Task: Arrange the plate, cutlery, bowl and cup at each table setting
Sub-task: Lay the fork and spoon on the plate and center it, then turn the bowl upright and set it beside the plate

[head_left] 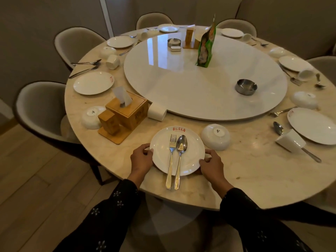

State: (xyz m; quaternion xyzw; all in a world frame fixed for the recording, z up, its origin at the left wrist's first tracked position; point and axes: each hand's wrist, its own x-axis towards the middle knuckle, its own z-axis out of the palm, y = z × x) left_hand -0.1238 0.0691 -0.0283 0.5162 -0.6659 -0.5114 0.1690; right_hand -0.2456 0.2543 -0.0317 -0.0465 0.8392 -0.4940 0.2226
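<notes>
At the near edge of the round marble table, you held the setting's plate by both sides. Farther left, an upturned bowl sat just beside the wooden tissue box, with a white cup lying on its side to the right of the box, against the rim of the turntable. Your left hand curled round the plate's left rim, fingertips pinching the edge. On the plate lay the fork and, touching it on the right, the spoon, their handles running past the near rim over the table. Your right hand gripped the right rim in the same way. Just right of the plate, a second bowl rested upside down. The step looked like squaring the plate to the seat: you would have done well to keep it flat and slide rather than lift, since the loose cutlery could roll, and to stop short of the table's edge. The bowl and the tipped cup had yet to be set upright.
</notes>
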